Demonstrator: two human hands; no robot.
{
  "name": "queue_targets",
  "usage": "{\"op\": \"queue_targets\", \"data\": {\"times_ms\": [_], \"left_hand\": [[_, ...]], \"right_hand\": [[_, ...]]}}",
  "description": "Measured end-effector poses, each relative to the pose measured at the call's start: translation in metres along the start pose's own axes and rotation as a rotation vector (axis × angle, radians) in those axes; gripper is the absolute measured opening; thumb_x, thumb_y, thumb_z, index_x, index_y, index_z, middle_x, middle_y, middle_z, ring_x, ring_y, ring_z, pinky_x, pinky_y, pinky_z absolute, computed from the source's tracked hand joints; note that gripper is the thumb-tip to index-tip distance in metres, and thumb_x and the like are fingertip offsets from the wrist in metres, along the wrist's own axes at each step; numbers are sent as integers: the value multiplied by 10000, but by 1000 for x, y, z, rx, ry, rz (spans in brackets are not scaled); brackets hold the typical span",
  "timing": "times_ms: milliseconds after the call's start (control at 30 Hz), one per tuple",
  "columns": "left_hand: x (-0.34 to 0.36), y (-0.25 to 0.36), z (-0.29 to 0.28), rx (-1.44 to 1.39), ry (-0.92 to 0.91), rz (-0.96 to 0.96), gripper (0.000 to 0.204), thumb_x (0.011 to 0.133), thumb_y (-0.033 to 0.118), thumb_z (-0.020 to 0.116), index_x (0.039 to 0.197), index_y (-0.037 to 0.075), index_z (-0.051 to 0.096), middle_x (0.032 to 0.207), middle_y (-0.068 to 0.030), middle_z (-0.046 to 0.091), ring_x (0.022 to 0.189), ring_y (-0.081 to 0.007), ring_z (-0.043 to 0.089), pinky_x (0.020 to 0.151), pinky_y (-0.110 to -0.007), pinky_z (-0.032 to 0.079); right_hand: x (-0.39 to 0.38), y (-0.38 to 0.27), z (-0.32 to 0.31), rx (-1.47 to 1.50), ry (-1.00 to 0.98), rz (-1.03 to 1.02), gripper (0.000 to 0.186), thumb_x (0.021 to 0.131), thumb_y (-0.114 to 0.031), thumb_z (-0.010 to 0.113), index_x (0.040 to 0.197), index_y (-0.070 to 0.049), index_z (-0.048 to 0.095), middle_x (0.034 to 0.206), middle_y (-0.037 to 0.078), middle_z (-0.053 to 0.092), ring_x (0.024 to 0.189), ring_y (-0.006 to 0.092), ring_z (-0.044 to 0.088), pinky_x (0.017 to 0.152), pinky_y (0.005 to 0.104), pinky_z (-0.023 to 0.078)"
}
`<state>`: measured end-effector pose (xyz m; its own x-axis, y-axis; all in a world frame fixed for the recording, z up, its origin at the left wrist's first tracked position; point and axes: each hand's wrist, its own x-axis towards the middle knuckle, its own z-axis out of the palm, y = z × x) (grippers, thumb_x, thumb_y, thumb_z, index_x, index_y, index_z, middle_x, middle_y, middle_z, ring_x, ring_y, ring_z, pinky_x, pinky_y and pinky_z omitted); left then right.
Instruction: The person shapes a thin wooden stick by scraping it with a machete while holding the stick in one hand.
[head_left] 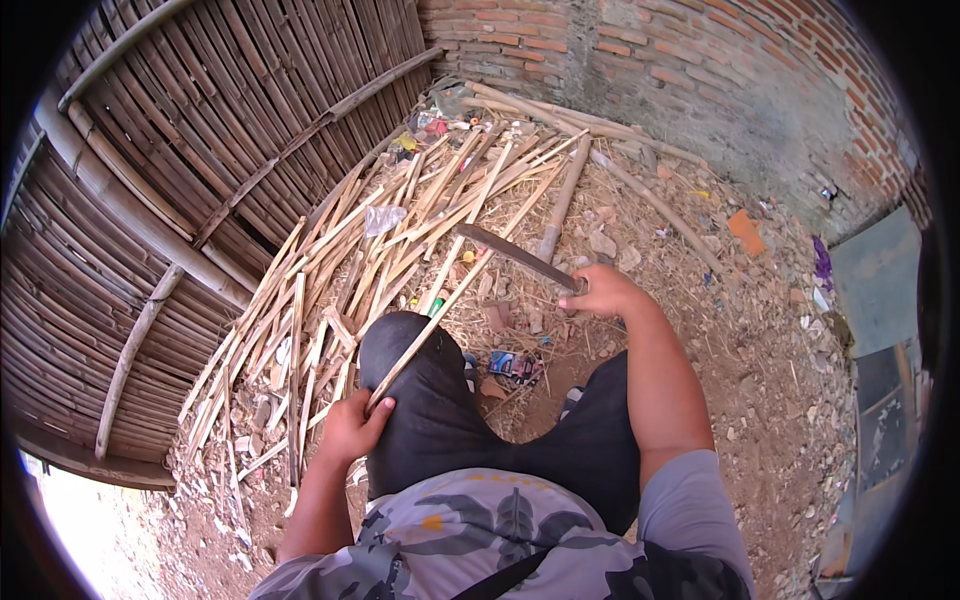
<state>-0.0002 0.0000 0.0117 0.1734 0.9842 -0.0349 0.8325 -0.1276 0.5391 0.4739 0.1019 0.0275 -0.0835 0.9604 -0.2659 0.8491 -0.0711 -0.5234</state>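
Note:
My left hand (356, 424) is closed round the near end of a thin bamboo strip (432, 325), which slants up and away across my left thigh toward the pile. My right hand (601, 293) grips the handle end of a machete (515, 252) with a long dark blade. That blade points to the left, and its tip lies close to the upper part of the strip; whether they touch I cannot tell. Many split bamboo strips (330, 250) lie heaped on the ground to the left and ahead, beside my left knee.
A slatted bamboo wall (200, 130) rises at the left, and a brick wall (700, 90) stands at the back. Thicker poles (566, 200) lie ahead. Scattered litter includes a clear plastic bag (384, 220) and an orange piece (745, 232). Grey panels (880, 275) lean at the right.

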Motion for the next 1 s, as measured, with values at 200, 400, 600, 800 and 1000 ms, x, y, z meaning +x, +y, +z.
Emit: {"op": "queue_targets", "data": {"times_ms": [200, 400, 600, 800, 1000], "left_hand": [[0, -1, 1, -5, 16, 7, 510, 949, 472, 687, 752, 16, 572, 628, -210, 604, 619, -423, 637, 587, -474, 484], [1, -1, 1, -12, 5, 9, 518, 944, 475, 693, 741, 15, 569, 627, -208, 604, 615, -419, 633, 591, -472, 482], [0, 0, 1, -7, 6, -9, 524, 943, 484, 692, 745, 14, 573, 632, -212, 605, 622, -420, 633, 595, -475, 482], [2, -3, 1, -15, -4, -5, 530, 944, 489, 690, 752, 9, 575, 630, -213, 602, 618, -419, 629, 594, -472, 480], [2, -3, 1, -37, -15, -9, 520, 953, 461, 687, 749, -1, 566, 615, -202, 575, 585, -367, 575, 571, -457, 447]], "right_hand": [[5, -1, 9, 15, 16, -41, 599, 783, -499, 842, 1117, -16, 725, 1047, 206, 721, 1016, 340, 697, 896, 425, 531], [8, 8, 7, 9, 2, -20, 576, 779, -477, 845, 1107, -20, 723, 1080, 229, 714, 1030, 365, 693, 905, 436, 529], [8, 6, 11, 28, 22, -37, 576, 778, -475, 847, 1091, -9, 718, 1088, 234, 711, 1037, 365, 693, 915, 433, 528], [5, 2, 9, 10, 25, -34, 558, 786, -466, 841, 1071, -3, 716, 1057, 229, 714, 1007, 354, 699, 894, 433, 531], [4, -2, 7, 7, 5, -41, 549, 788, -467, 836, 1049, 1, 717, 1012, 222, 724, 973, 357, 703, 877, 436, 535]]}}
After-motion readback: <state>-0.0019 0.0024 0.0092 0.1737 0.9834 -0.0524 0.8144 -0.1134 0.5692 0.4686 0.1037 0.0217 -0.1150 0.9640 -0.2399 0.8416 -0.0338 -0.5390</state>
